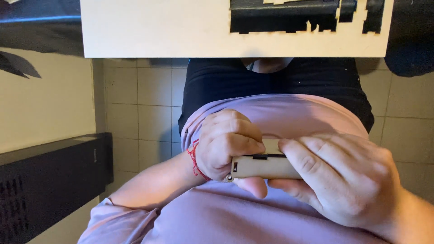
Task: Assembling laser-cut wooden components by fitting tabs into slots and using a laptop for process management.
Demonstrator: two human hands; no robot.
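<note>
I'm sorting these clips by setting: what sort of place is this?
Probably an indoor hobby or workshop corner. A pale tiled floor lies below, a laser-cut wooden sheet with slotted cut-outs sits ahead, and both hands, left and right, hold a small wooden box.

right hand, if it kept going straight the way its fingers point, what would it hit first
The right hand points leftward along the small wooden piece it grips, so it would likely meet the left hand, which holds the piece's other end; depth is unclear.

wooden block | pale, slotted, flat | horizontal | gripped at both ends
</note>
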